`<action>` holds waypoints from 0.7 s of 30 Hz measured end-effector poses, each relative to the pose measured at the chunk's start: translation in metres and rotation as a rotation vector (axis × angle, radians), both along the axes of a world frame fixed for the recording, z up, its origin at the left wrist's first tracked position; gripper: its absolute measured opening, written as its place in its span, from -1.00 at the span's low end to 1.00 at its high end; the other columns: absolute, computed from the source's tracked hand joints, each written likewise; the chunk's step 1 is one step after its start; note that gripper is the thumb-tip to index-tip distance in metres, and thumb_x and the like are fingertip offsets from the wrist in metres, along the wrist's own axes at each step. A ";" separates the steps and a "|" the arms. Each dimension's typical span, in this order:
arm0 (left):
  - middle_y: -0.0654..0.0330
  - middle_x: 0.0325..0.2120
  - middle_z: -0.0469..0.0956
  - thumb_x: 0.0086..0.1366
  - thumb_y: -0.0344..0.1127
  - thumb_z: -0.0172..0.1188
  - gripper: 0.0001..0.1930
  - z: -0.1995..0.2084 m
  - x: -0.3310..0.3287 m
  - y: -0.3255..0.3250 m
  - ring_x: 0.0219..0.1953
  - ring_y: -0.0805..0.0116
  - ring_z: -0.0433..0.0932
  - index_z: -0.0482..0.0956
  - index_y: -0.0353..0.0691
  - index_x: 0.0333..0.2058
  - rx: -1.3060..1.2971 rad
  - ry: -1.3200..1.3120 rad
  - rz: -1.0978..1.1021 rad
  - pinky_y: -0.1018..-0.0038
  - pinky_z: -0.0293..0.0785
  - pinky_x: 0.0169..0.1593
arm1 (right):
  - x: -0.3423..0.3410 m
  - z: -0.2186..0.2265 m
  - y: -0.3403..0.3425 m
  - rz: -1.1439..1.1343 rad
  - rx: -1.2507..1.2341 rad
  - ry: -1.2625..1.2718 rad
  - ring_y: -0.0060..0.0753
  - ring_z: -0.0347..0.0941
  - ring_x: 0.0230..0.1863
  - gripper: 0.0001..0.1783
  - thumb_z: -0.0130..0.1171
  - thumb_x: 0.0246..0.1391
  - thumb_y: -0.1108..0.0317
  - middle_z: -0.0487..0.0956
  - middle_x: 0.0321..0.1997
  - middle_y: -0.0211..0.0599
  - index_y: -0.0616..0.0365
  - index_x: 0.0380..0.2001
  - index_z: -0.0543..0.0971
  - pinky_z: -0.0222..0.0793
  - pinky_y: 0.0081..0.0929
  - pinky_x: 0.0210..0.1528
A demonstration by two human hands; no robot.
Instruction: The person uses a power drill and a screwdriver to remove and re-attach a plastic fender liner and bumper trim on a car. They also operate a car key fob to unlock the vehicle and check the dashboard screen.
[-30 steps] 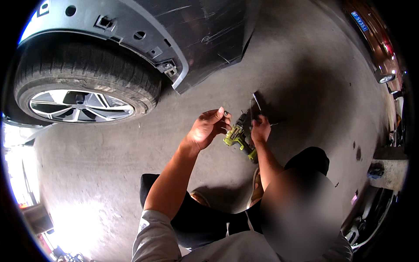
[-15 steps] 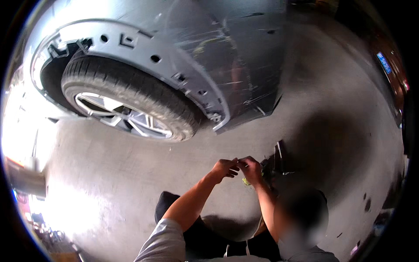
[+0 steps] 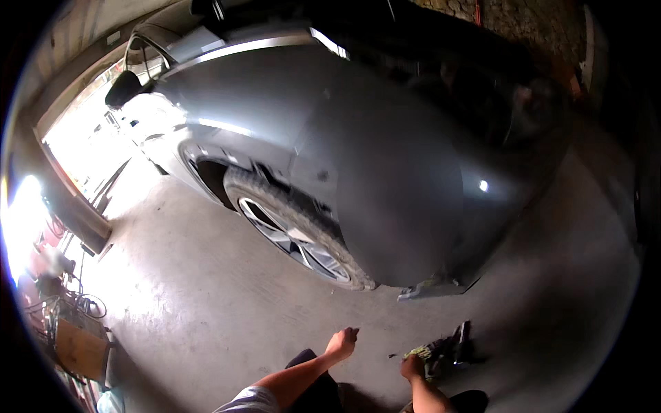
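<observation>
My left hand is held out over the floor, its fingers closed in a pinch. A small dark tip shows at the fingertips, too small to name. Lower to the right, my right hand is curled, with its fingers turned in. It overlaps the near edge of a yellow-green and dark bundle on the floor; whether it touches the bundle I cannot tell. Right beside the bundle stands a dark object with a shiny metal bar. Beyond my hands is a grey car with a front wheel and a bare wheel-arch edge.
A bumper's lower corner juts out low behind the wheel. At the left are a thick pillar, a wooden box and loose cables. The car's front end at the upper right is dark and exposed.
My hands, which met at the fingertips, have come apart; the right one has moved toward the yellow-green bundle. My view has tilted up, showing more of the car.
</observation>
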State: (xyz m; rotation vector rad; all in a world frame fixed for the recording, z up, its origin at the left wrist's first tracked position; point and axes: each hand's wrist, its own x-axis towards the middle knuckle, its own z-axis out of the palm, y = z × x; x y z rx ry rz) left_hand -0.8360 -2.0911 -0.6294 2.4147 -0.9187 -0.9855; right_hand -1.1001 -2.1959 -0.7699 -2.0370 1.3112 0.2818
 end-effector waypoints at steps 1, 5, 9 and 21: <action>-0.17 -0.17 0.62 0.51 -0.17 -0.15 -0.70 0.033 -0.006 0.001 -0.14 -0.31 0.58 0.53 -0.15 -0.06 -0.065 0.048 0.048 -0.05 0.49 -0.07 | -0.005 0.026 -0.010 -0.196 -0.090 -0.070 0.15 0.63 -0.20 -0.53 0.10 0.21 0.05 0.67 -0.26 0.12 0.36 -0.30 0.64 0.51 0.00 -0.18; -0.09 0.17 0.31 0.46 -0.14 0.00 -0.61 0.153 -0.086 -0.016 0.19 -0.18 0.31 0.36 -0.08 0.19 -0.213 0.219 -0.168 0.05 0.27 0.21 | -0.019 0.135 -0.021 -0.753 0.506 -0.446 -0.07 0.63 -0.18 -0.24 0.07 0.16 -0.35 0.69 -0.22 -0.10 0.26 -0.15 0.65 0.50 -0.14 -0.14; -0.04 0.43 0.08 0.41 -0.10 0.09 -0.39 0.277 -0.190 -0.035 0.45 -0.08 0.08 0.23 -0.02 0.39 -0.684 0.166 -0.505 0.10 0.07 0.43 | -0.010 0.383 0.013 -0.904 1.257 -1.190 -0.25 0.50 0.05 -0.15 -0.08 0.22 -0.43 0.60 0.03 -0.22 0.16 0.14 0.48 0.30 -0.27 0.17; 0.10 0.44 0.07 0.41 0.45 -0.28 -0.14 0.594 -0.331 -0.216 0.44 0.11 0.09 0.00 0.00 0.46 -0.237 1.584 -0.011 0.15 0.10 0.39 | -0.198 0.863 -0.103 -0.233 -0.560 -1.104 0.06 0.27 0.38 -0.19 -0.18 0.36 -0.21 0.30 0.40 0.08 0.30 0.36 0.24 0.18 -0.02 0.37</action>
